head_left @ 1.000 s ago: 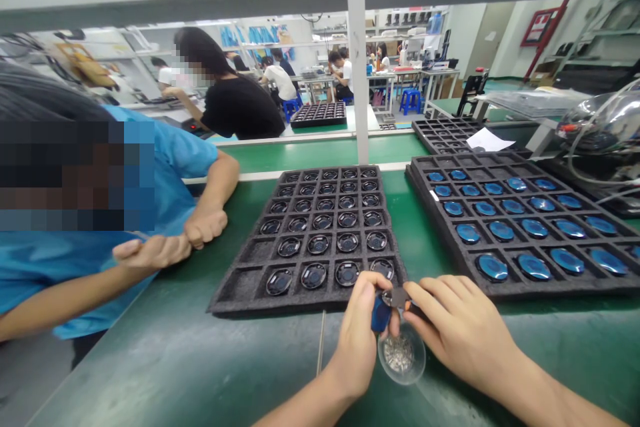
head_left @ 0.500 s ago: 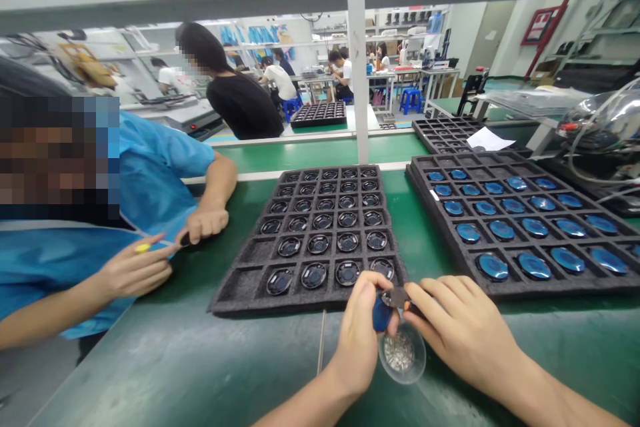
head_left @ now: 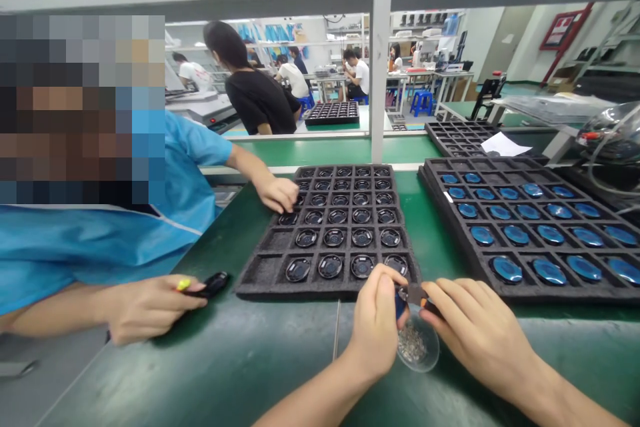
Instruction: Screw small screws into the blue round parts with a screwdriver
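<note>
A small blue part [head_left: 399, 303] sits pinched in the grip of the left hand [head_left: 376, 327], directly above a small clear dish [head_left: 419, 345] of tiny metal pieces that rests on the green tabletop [head_left: 225, 367]. The right hand [head_left: 477, 333] meets it from the other side, its fingertips closed on a small dark piece [head_left: 415, 293] touching the blue part; both grips are clamped, with the two hands almost touching over the dish. Just behind the dish lies a black foam tray [head_left: 260, 270] holding round black components in most pockets, its left column bare. Right of the dish and farther back lies a second foam tray [head_left: 453, 227] filled with blue discs. Left of the dish, a co-worker in a blue shirt [head_left: 100, 240] leans over the tabletop: one hand [head_left: 277, 192] rests on the far left edge of the black tray, the other hand [head_left: 145, 307] holds a dark tool with a yellow tip [head_left: 207, 285] near the tray's front corner. Beyond the trays, more people sit at distant benches
</note>
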The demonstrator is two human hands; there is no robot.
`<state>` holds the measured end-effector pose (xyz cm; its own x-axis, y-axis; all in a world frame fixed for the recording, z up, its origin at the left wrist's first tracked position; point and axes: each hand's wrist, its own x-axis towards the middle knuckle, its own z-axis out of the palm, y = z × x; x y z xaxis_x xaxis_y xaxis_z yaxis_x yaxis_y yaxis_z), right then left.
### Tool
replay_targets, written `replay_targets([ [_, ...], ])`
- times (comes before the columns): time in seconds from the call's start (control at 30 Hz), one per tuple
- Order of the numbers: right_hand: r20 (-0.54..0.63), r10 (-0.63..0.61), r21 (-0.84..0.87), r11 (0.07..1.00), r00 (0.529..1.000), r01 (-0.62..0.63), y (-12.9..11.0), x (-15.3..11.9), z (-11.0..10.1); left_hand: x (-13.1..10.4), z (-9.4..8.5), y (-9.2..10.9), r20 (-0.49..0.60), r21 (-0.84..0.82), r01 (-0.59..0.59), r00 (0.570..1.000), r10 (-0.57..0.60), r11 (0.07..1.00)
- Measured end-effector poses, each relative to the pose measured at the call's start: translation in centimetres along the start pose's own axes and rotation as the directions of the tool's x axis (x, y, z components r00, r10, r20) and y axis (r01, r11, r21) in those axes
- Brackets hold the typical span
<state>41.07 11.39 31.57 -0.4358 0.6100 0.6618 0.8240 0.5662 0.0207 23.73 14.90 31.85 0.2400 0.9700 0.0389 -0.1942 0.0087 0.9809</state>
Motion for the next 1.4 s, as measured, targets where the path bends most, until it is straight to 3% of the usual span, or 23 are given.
replay_targets([
  [0.87,-0.058,-0.046,-0.017,0.999,0.997,0.046,0.4,-0.2,0.6,1.0,0.0,0.5,0.000,-0.010,0.092,0.996,-0.092,0.996],
  [0.97,-0.056,-0.045,0.009,0.999,0.997,0.045,0.3,-0.2,0.5,0.9,-0.3,0.7,0.039,0.013,0.067,0.997,-0.067,0.998],
  [1.17,-0.020,-0.027,0.051,0.998,0.999,0.028,0.1,0.0,0.2,1.1,-1.2,1.2,0.234,-0.076,0.102,0.969,-0.082,0.992],
  [1.3,0.008,-0.010,0.051,0.999,1.000,0.009,0.3,0.0,0.3,1.3,-1.2,1.3,0.238,-0.003,0.130,0.963,-0.125,0.992],
  [1.4,0.018,0.000,0.015,1.000,1.000,0.000,0.2,-0.1,0.3,1.2,-1.1,1.0,0.181,0.082,0.105,0.976,-0.119,0.991],
])
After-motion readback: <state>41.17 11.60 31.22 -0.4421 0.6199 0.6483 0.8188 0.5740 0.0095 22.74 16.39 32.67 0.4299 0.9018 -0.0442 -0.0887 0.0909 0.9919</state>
